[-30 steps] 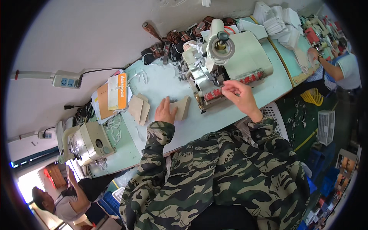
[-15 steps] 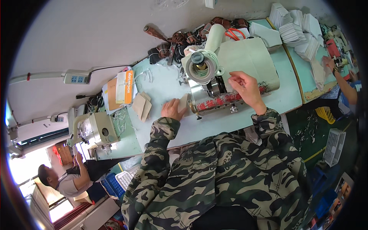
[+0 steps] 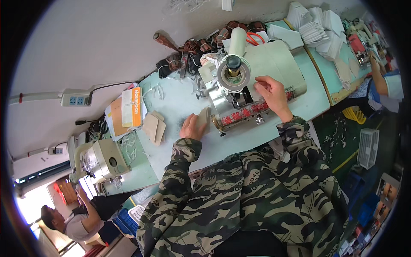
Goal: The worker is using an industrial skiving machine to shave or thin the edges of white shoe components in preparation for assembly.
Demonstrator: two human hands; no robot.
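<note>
A cream skiving-type machine (image 3: 274,60) with a round metal head and a chipped red front edge stands on the pale table. Left of it, my left hand (image 3: 192,127) rests low over the tabletop, its fingers bent against a flat beige piece (image 3: 204,120) at the machine's left end. How far the fingers wrap around this piece is partly hidden. Above the red front edge hovers my right hand (image 3: 272,95), loosely curled, with a gap between thumb and forefinger and nothing visible in it. More beige pieces (image 3: 154,127) lie overlapping to the left of my left hand.
Bundled brown and black straps (image 3: 195,48) and a wooden-handled tool (image 3: 165,41) line the wall. An orange-and-white notebook (image 3: 131,107) lies at left. White stacks (image 3: 314,32) sit at far right. A second machine (image 3: 102,160) and a seated person (image 3: 77,218) are lower left.
The whole view has shifted slightly. My left hand and the beige piece stay beside the machine, the fingers a little more bent. My right hand has opened slightly between thumb and forefinger.
</note>
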